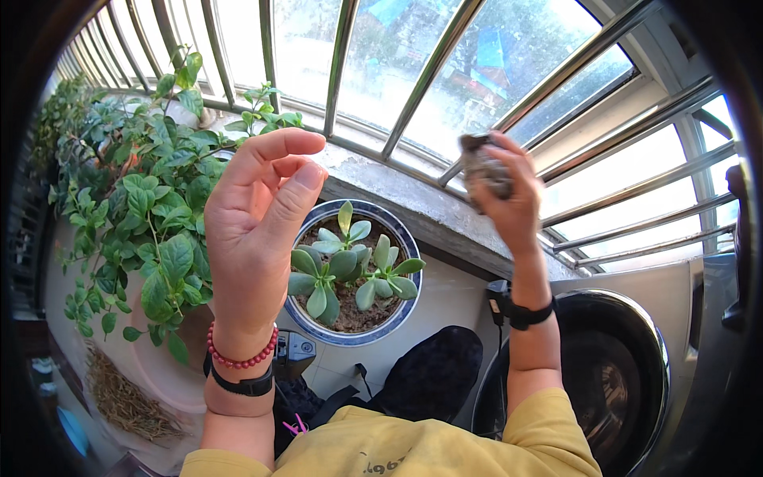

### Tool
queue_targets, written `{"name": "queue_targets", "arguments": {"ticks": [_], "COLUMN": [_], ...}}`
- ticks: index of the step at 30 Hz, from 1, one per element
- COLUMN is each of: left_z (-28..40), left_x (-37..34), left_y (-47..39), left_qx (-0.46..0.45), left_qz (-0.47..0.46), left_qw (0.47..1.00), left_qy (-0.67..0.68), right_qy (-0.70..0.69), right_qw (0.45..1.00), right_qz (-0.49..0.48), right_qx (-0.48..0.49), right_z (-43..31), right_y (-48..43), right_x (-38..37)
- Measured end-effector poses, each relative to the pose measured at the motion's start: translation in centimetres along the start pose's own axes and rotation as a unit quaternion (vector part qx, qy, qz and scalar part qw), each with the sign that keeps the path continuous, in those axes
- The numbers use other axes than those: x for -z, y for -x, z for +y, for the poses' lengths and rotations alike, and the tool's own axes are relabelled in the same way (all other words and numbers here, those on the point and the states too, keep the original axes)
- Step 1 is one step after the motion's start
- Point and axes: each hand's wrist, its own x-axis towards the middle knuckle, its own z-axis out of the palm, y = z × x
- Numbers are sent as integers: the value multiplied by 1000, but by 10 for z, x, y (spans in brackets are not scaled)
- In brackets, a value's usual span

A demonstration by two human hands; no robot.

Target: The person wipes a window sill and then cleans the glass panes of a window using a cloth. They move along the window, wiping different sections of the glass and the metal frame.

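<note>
My right hand [515,197] grips a crumpled grey-brown cloth [486,167] close to the metal window bars; motion blurs both, and the cloth's exact kind is hard to tell. Raised to the left, my left hand [256,214] holds nothing, its fingers curled with the thumb near the index fingertip but apart from it. Beneath and between the hands stands a round pot [351,341] with a blue-and-white rim. Several succulent plants [351,268] with thick grey-green leaves grow in its brown soil. My left hand hides part of the pot's left rim.
Leafy green plants [173,208] crowd the left side beside a pale pink basin [155,369]. Dry stalks [128,396] lie below them. Metal bars [432,77] run along a concrete sill [393,200]. A large black tub [656,369] stands by my right arm.
</note>
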Motion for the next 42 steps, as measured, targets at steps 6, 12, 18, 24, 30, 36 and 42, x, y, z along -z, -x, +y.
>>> {"name": "queue_targets", "arguments": {"ticks": [6,12,18,24,30,36,42], "left_z": [-8,-15,-32,-38,-34,-27,-30], "left_x": [-2,8,10,-1,-4,-15,-20], "left_y": [0,-5,-13,-12,-5,0,-1], "left_qx": [20,42,85,93,96,114,98], "left_qz": [-22,-27,-25,-35,-49,-78,-80], "left_qw": [999,999,996,995,994,990,992], "left_qy": [20,14,32,30,17,18,21], "right_qy": [283,407,367,180,23,26,48], "right_qw": [954,893,894,913,833,793,967], "right_qz": [-67,-168,-243,-360,-448,-487,-243], "right_qx": [68,97,84,-69,-322,-365,-59], "right_z": [26,49,65,80,112,111,98], "right_y": [24,41,33,-22,-73,-77,-7], "right_x": [-95,-147,-148,-144,-150,-154,-150]}}
